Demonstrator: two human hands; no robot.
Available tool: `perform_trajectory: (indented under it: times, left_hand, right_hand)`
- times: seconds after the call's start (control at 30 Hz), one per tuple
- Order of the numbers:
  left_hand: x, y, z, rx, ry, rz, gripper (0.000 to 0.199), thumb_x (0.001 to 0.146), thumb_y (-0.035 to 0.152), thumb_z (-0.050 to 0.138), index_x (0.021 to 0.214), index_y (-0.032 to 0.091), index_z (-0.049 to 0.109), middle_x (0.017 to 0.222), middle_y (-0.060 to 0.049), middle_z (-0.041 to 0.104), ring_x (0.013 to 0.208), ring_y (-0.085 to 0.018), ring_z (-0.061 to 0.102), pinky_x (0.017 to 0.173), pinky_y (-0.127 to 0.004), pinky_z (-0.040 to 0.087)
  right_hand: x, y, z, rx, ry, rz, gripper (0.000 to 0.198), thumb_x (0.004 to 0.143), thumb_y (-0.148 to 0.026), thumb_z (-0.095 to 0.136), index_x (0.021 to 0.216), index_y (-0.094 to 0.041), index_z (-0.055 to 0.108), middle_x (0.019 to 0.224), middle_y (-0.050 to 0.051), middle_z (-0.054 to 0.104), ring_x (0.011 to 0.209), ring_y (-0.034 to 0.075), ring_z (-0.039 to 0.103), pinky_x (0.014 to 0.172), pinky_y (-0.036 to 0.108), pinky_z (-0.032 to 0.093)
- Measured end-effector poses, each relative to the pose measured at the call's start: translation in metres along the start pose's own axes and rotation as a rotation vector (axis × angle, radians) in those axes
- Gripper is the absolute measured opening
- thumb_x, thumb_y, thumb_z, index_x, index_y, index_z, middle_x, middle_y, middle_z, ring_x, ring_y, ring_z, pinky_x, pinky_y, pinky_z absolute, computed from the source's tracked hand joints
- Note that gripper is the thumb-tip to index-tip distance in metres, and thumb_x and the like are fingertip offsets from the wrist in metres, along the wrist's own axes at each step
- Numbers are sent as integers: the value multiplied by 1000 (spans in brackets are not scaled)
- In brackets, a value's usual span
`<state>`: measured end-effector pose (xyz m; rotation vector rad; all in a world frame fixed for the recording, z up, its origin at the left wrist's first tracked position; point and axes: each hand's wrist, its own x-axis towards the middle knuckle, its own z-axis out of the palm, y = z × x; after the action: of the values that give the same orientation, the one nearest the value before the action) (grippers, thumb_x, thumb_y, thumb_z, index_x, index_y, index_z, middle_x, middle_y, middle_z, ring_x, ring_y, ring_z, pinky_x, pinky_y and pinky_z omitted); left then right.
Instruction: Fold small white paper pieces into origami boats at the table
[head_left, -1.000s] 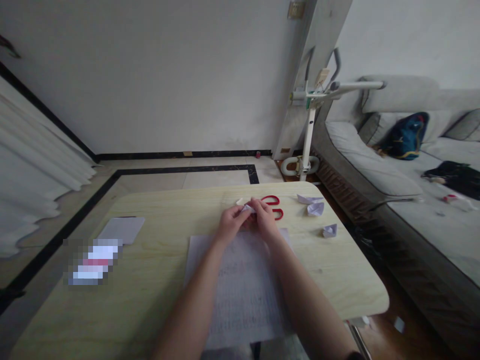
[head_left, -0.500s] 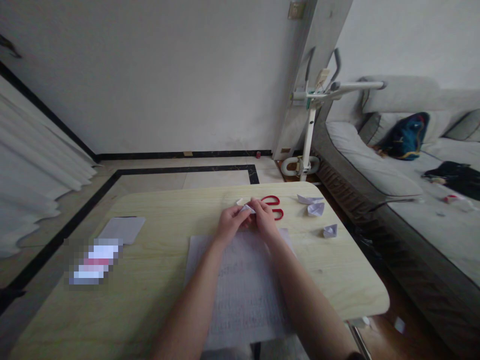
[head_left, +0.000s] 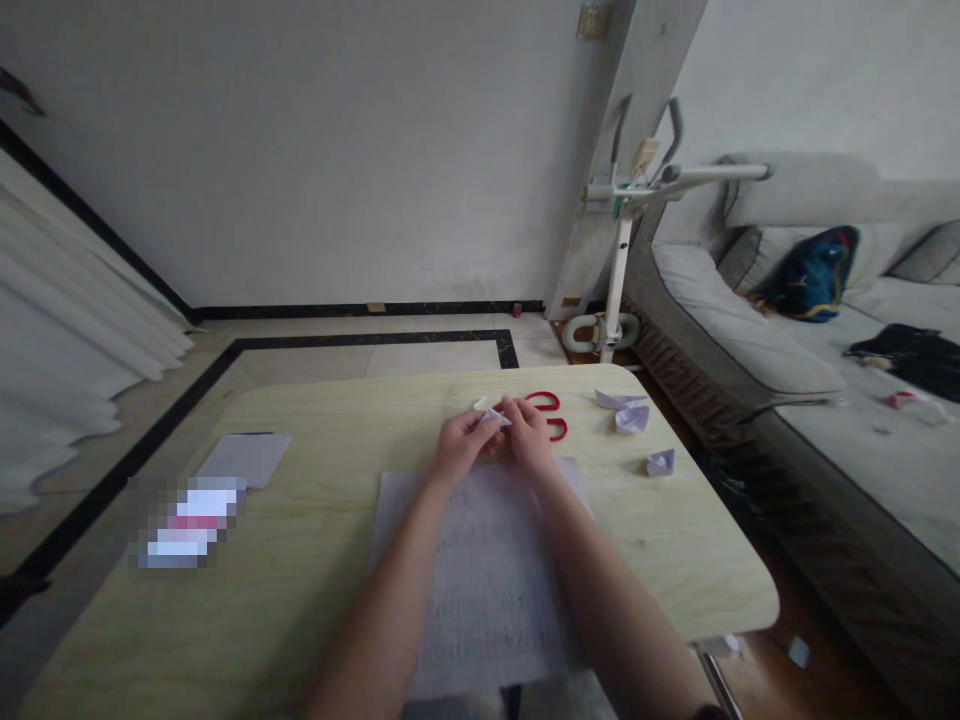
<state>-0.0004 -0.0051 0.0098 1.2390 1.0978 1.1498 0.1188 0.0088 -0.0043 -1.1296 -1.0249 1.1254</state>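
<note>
paper [head_left: 494, 416] sits between the hands, neither nearer, left hand [head_left: 459, 442] and right hand [head_left: 529, 434] both pinching it, long axis looks roughly side-to-side, scissors [head_left: 558, 403] just right of the right hand.

The single head-worn view looks forward and down over the worktop [head_left: 322, 560], near enough that the forearms [head_left: 397, 590] enter at the bottom edge and the hands [head_left: 457, 443] sit just below centre. Its wide field reaches the wall [head_left: 360, 150] ahead, the curtain [head_left: 67, 350] far left and the sofa [head_left: 862, 470] right.
</note>
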Motion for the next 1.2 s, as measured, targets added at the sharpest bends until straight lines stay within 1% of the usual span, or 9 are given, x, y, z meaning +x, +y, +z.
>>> perform_trajectory:
  times: [0.1,0.2,0.3,0.43,0.7,0.87,1.0,1.2]
  left_hand:
    - [0,-1,0,1,23,6,31,72,45,65,65,15,65,57,0,59,50,-10,52,49,-21,43]
    - [2,-3,0,10,39,-1,32,72,46,65,70,15,66,58,1,59,49,-10,51,48,-21,42]
    - [2,-4,0,32,18,4,33,72,47,64,67,15,64,57,1,58,49,-10,51,48,-21,42]
    - [0,-3,1,40,-18,6,32,73,47,64,67,15,64,59,0,59,50,-11,52,48,-22,42]
    - [2,-5,1,23,45,27,31,73,45,64,64,15,62,55,1,56,49,-10,50,48,-22,41]
    - [2,-2,0,-6,57,9,33,71,48,66,70,15,65,57,0,58,49,-11,51,48,-22,41]
    - [2,-3,0,1,39,7,35,72,49,66,68,14,64,57,0,58,49,-10,51,48,-22,42]
    - [1,-3,0,19,1,12,33,73,47,64,63,15,61,56,1,57,49,-10,51,49,-21,41]
  right_hand:
    - [0,1,-1,-18,41,0,33,78,-50,59,70,-19,67,65,1,63,60,15,54,57,25,42]
    - [1,2,-1,-36,39,-12,32,78,-49,60,71,-19,67,66,0,63,61,15,55,59,25,43]
    - [1,1,-1,-30,26,-18,30,78,-48,60,70,-19,67,67,1,64,63,16,56,60,26,43]
    - [0,-2,-1,-40,61,-39,30,78,-47,59,68,-19,66,63,0,61,60,15,54,58,26,42]
    - [0,1,0,-69,47,-42,33,80,-49,58,71,-18,67,64,1,61,59,15,54,58,26,42]
    - [0,1,0,-76,35,-38,33,81,-48,58,72,-18,66,65,1,62,59,15,54,58,26,42]
    - [1,2,0,-77,27,-50,34,81,-49,57,73,-17,67,67,1,63,61,15,55,59,26,42]
    - [0,-1,0,-77,28,-43,37,81,-52,56,72,-17,66,64,1,62,60,15,55,58,26,42]
